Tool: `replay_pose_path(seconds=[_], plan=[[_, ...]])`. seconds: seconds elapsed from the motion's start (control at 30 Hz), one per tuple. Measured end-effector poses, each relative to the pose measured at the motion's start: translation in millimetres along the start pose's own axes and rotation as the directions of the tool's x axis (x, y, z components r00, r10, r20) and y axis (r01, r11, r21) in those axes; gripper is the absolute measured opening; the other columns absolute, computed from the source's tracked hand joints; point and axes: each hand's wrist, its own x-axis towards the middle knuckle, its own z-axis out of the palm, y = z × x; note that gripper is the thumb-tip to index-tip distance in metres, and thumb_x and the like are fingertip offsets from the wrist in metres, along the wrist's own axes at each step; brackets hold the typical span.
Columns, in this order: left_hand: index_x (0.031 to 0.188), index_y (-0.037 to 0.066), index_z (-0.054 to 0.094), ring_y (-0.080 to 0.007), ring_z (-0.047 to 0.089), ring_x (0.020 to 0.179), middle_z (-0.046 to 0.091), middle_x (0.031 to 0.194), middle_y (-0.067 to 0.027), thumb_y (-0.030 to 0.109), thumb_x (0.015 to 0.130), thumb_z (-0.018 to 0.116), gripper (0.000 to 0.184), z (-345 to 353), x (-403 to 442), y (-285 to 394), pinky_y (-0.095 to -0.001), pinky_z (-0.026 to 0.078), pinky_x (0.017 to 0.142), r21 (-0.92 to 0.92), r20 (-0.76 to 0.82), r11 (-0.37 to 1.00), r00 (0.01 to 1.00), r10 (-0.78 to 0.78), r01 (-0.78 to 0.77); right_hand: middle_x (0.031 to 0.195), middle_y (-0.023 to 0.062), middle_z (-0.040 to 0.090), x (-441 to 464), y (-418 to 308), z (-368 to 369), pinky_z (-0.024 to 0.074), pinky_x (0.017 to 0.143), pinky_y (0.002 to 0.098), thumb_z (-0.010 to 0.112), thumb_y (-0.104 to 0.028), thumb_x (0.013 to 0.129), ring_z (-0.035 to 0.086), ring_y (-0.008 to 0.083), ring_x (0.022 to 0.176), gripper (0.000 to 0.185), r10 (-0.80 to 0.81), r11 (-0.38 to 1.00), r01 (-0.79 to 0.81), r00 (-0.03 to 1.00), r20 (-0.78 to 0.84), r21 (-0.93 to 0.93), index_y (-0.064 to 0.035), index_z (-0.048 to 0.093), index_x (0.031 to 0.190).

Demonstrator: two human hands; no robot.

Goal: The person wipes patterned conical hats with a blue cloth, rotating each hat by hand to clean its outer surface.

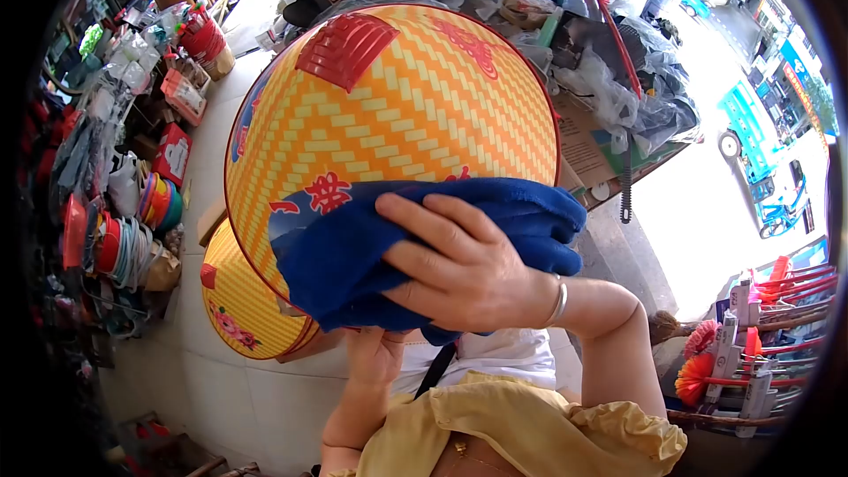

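Observation:
A large conical hat (397,132) with a yellow and orange weave pattern, red markings and a red rim fills the middle of the view. My right hand (464,265) grips a bunched dark blue cloth (331,256) and presses it against the near part of the hat. Its fingers are bent over the folds. Below the near rim, my left hand (375,353) holds the hat from underneath, with most of its fingers hidden by the hat and cloth. Another yellow patterned hat (243,291) lies lower down on the left.
Plastic-wrapped goods (609,71) are heaped on cardboard boxes beyond the hat. Shelves of wares, including coloured basins (159,201), line the left side. Red-headed brushes (702,358) stand at the lower right. Outside on the right is a blue three-wheeled cart (755,137).

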Motion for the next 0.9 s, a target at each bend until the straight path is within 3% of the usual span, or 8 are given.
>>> replay_pose_path(seconds=[0.07, 0.13, 0.23, 0.4, 0.5, 0.53, 0.77, 0.9], plan=[[0.140, 0.012, 0.033, -0.0261, 0.050, 0.123, 0.045, 0.139, -0.0079, 0.015, 0.096, 0.052, 0.049, -3.7, 1.0, -0.4, -0.0489, 0.048, 0.097, 0.061, 0.055, 0.997, 0.998, 0.034, -0.038, 0.109, 0.0116, 0.056, 12.6, 18.1, -7.5, 0.0423, 0.092, 0.0469, 0.068, -0.019, 0.066, 0.050, 0.0337, 0.120, 0.019, 0.032, 1.000, -0.032, 0.999, -0.034, 0.001, -0.0117, 0.063, 0.083], [0.140, 0.012, 0.033, -0.0265, 0.050, 0.123, 0.045, 0.138, -0.0081, 0.015, 0.096, 0.052, 0.049, -1.8, 1.0, 1.7, -0.0493, 0.047, 0.098, 0.037, 0.077, 0.999, 0.997, 0.015, -0.018, 0.120, 0.0227, 0.052, 25.0, 45.1, -19.8, 0.0402, 0.094, 0.0503, 0.074, -0.016, 0.049, 0.048, 0.0440, 0.119, 0.055, 0.163, 0.985, -0.156, 0.983, -0.090, 0.076, -0.0040, 0.064, 0.102], [0.140, 0.011, 0.033, -0.0272, 0.050, 0.123, 0.046, 0.137, -0.0085, 0.015, 0.095, 0.053, 0.049, 5.1, 2.5, 3.7, -0.0501, 0.047, 0.099, 0.021, 0.094, 1.000, 0.995, 0.010, -0.012, 0.113, 0.0184, 0.057, 35.5, 86.8, -19.2, 0.0430, 0.091, 0.0335, 0.068, -0.010, 0.075, 0.058, 0.0290, 0.102, 0.040, 0.420, 0.893, -0.370, 0.888, -0.185, 0.255, 0.0024, 0.058, 0.112], [0.140, 0.010, 0.033, -0.0272, 0.049, 0.123, 0.047, 0.136, -0.0087, 0.015, 0.095, 0.053, 0.049, 1.0, 4.1, 3.4, -0.0507, 0.047, 0.098, 0.019, 0.096, 1.000, 0.995, 0.002, -0.004, 0.105, 0.0125, 0.058, 27.8, 118.4, -18.5, 0.0431, 0.087, 0.0309, 0.064, -0.015, 0.084, 0.057, 0.0211, 0.094, 0.035, 0.711, 0.602, -0.606, 0.703, -0.005, 0.519, 0.0039, 0.057, 0.113], [0.140, 0.011, 0.033, -0.0269, 0.050, 0.122, 0.047, 0.136, -0.0086, 0.016, 0.095, 0.054, 0.050, 1.3, 5.5, 2.5, -0.0505, 0.048, 0.097, 0.067, 0.047, 0.997, 0.999, 0.023, -0.026, 0.107, 0.0146, 0.057, 19.9, 94.7, -21.1, 0.0429, 0.088, 0.0316, 0.065, -0.015, 0.083, 0.057, 0.0229, 0.097, 0.037, 0.533, 0.837, -0.490, 0.832, -0.157, 0.244, 0.0031, 0.057, 0.113], [0.140, 0.011, 0.033, -0.0267, 0.050, 0.122, 0.046, 0.136, -0.0083, 0.016, 0.095, 0.054, 0.050, 1.7, 5.3, 2.8, -0.0504, 0.048, 0.097, 0.059, 0.041, 0.998, 0.999, 0.009, -0.012, 0.114, 0.0243, 0.055, 18.5, 79.0, -21.0, 0.0416, 0.094, 0.0431, 0.069, -0.019, 0.078, 0.053, 0.0428, 0.106, 0.041, 0.532, 0.843, -0.498, 0.828, -0.180, 0.202, 0.0006, 0.059, 0.112], [0.136, 0.007, 0.035, -0.0274, 0.054, 0.116, 0.049, 0.129, -0.0111, 0.012, 0.092, 0.059, 0.050, 8.5, 4.2, 0.9, -0.0465, 0.052, 0.093, -0.024, -0.031, 1.000, 1.000, 0.001, -0.002, 0.119, 0.0168, 0.056, 15.5, 14.1, 0.5, 0.0376, 0.096, 0.0529, 0.069, -0.027, 0.051, 0.046, 0.0410, 0.124, 0.037, -0.027, 0.998, 0.024, 0.999, -0.046, -0.066, -0.0112, 0.063, 0.083], [0.141, 0.014, 0.033, -0.0271, 0.053, 0.119, 0.048, 0.135, -0.0070, 0.017, 0.095, 0.053, 0.050, -5.3, 3.1, -1.2, -0.0503, 0.051, 0.093, 0.066, 0.000, 0.998, 1.000, 0.019, -0.019, 0.116, 0.0159, 0.053, 44.8, 31.5, -12.6, 0.0394, 0.095, 0.0495, 0.076, -0.018, 0.048, 0.047, 0.0412, 0.120, 0.050, 0.122, 0.992, -0.120, 0.988, -0.094, 0.024, -0.0083, 0.064, 0.095]])
